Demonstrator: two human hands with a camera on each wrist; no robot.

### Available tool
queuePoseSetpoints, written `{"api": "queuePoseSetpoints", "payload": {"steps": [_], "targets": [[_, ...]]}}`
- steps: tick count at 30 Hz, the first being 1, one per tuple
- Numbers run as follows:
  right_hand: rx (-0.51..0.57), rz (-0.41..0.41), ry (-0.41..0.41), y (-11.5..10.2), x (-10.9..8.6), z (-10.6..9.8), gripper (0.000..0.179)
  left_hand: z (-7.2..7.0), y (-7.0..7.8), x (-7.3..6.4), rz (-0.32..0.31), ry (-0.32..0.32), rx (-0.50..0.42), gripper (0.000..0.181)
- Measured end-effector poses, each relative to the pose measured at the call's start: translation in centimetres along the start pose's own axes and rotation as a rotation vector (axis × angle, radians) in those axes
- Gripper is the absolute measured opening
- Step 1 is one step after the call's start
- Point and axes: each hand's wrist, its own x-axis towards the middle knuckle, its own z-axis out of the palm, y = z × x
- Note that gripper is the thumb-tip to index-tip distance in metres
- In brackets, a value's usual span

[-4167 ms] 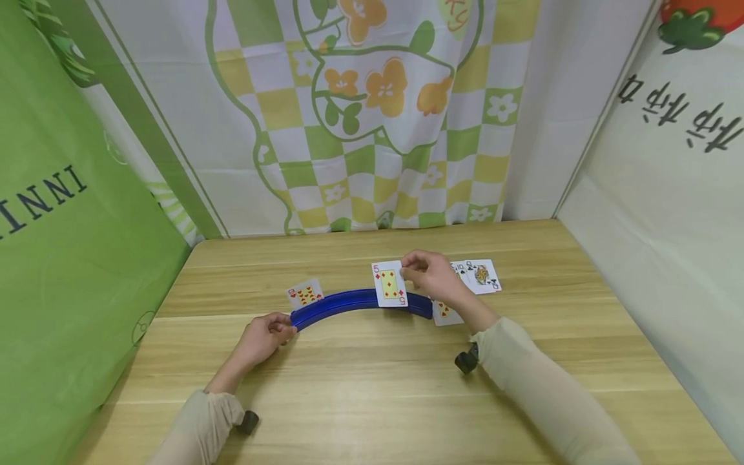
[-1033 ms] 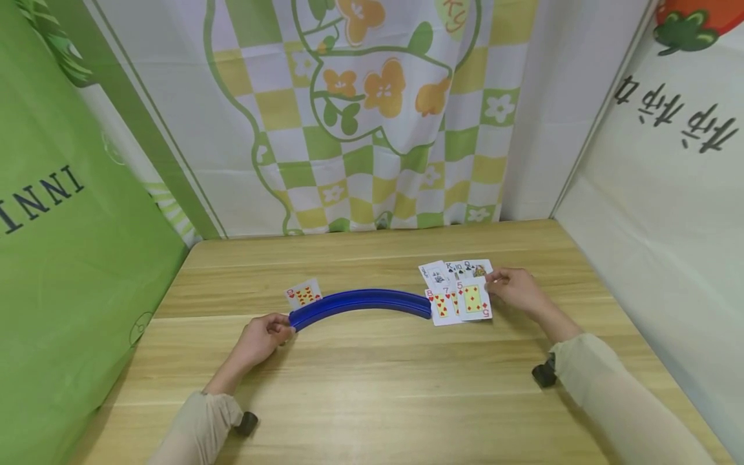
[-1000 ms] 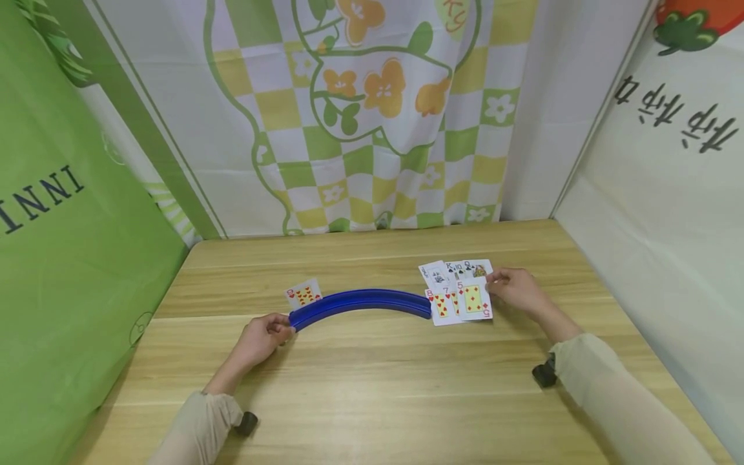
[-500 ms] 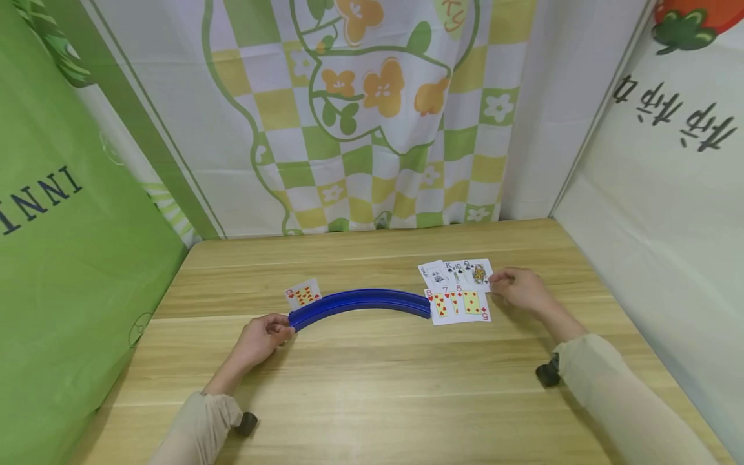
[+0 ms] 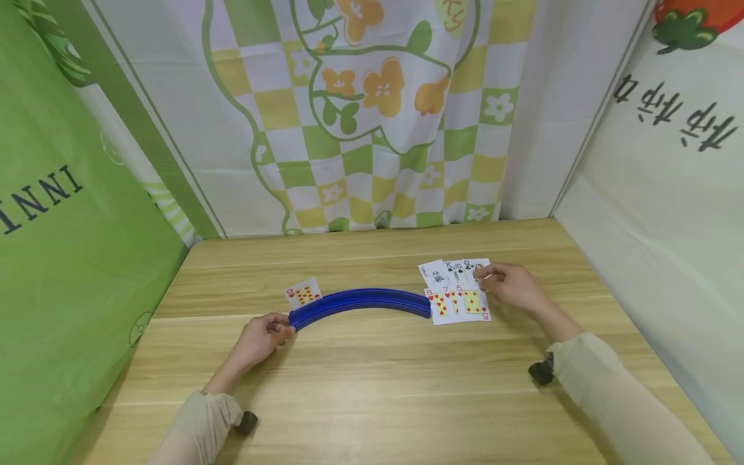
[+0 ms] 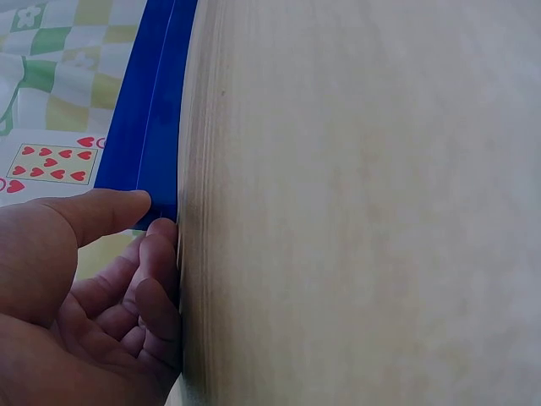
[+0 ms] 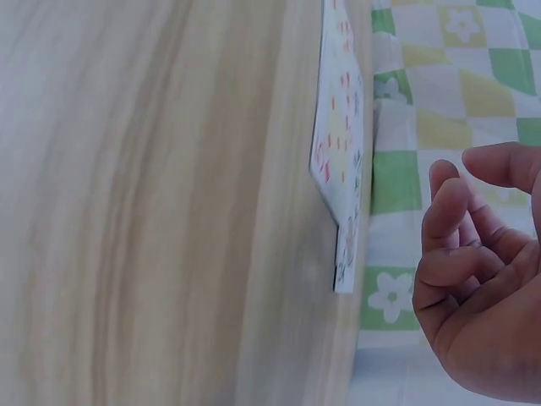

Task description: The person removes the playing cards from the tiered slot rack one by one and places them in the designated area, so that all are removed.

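Observation:
My left hand (image 5: 263, 339) pinches the left end of a curved blue playing card holder (image 5: 360, 298), thumb on top and fingertips at its end, as the left wrist view shows. Behind that end lies a nine of hearts (image 5: 304, 294). At the holder's right end lie overlapping face-up cards. An eight, a seven and the five of diamonds (image 5: 472, 305) make the front row; a king, a ten and a queen (image 5: 468, 263) are behind. My right hand (image 5: 511, 287) hovers over the cards' right side, fingers loosely bent and holding nothing, partly covering the queen.
The wooden table (image 5: 360, 387) runs back to a checked curtain (image 5: 383, 174). A green cloth (image 5: 75, 226) hangs on the left and a white one (image 5: 662, 194) on the right. Each wrist carries a small black camera (image 5: 540, 372).
My right hand carried the five of diamonds from over the holder to the right, laid it on the front row and let go. It then shifted slightly left over the queen. The left hand stayed put.

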Motion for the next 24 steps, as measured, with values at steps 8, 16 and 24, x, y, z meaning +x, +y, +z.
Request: {"api": "queuePoseSetpoints", "payload": {"steps": [8,16,24], "targets": [[0.049,0.020,-0.031,-1.6,0.0,0.7,0.034,0.0,0.1,0.0,-0.006,-0.001,-0.007,0.030],[0.107,-0.018,-0.073,-2.6,0.3,1.6,0.032,0.0,0.1,-0.1,-0.007,-0.006,-0.003,0.030],[0.172,-0.063,-0.085,-4.2,0.7,3.0,0.028,0.0,0.2,-0.2,-0.009,-0.007,-0.013,0.029]]}}
